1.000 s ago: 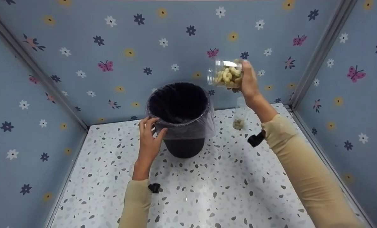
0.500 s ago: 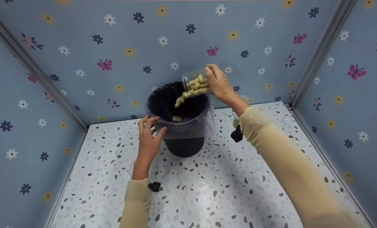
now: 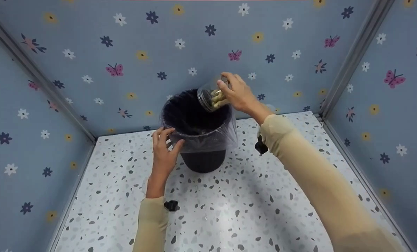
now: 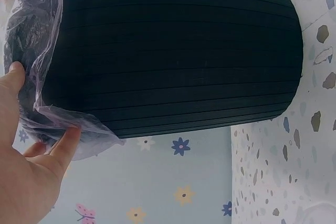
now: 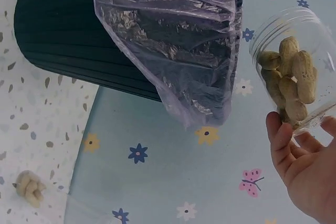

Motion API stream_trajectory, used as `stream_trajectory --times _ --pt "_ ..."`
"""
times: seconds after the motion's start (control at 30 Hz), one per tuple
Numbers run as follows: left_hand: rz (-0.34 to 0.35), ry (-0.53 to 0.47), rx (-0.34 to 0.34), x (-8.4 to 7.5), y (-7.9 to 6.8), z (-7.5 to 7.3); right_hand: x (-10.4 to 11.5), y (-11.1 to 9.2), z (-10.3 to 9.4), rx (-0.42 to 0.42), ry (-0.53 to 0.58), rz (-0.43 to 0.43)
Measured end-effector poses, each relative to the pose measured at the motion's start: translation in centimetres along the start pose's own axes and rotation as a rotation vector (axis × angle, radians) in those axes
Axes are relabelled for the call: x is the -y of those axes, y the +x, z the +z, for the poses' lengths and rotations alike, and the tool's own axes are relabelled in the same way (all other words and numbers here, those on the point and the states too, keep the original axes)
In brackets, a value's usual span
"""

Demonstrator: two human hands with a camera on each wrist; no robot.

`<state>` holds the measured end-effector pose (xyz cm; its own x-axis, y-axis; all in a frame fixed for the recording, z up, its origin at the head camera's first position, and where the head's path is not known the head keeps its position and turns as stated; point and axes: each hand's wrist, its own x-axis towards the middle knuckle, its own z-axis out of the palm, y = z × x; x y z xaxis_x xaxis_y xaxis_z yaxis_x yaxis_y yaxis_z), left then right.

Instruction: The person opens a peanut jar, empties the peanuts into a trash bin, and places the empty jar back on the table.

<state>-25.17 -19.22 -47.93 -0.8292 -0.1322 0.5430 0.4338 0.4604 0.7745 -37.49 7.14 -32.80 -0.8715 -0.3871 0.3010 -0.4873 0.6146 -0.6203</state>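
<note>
A black trash can (image 3: 203, 161) stands upright, its translucent purple liner (image 3: 212, 141) folded out over the rim. My left hand (image 3: 163, 150) holds the can's left side near the rim, thumb and fingers on the liner (image 4: 50, 35). Over the right side of the opening, my right hand (image 3: 239, 92) grips a clear jar (image 3: 204, 99) tilted with its mouth toward the can. Several unshelled peanuts (image 5: 294, 77) lie inside that jar. The can's inside looks dark, so its contents cannot be seen.
A second clear container with a few peanuts (image 5: 31, 188) stands on the speckled surface (image 3: 124, 217), mostly hidden behind the right arm in the head view. Flower-patterned panels (image 3: 152, 42) enclose the back and both sides.
My right hand has brought the jar leftward over the can and tipped it. Peanuts were falling from it half a second ago, and fewer are in it now. The left hand has stayed put.
</note>
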Motion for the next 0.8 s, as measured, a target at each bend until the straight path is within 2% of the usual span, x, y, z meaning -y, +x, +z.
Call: stream_trajectory --times 0.23,0.33,0.8 --pt "0.005 0.006 -0.006 0.0 0.0 -0.1 1.1 0.6 0.6 0.09 -0.201 0.0" --pt "-0.005 0.001 -0.002 0.0 0.0 0.0 1.4 0.7 0.8 0.101 -0.247 -0.009" --pt "0.008 0.021 -0.009 0.0 -0.1 -0.1 1.7 0.4 0.9 0.101 -0.259 -0.014"
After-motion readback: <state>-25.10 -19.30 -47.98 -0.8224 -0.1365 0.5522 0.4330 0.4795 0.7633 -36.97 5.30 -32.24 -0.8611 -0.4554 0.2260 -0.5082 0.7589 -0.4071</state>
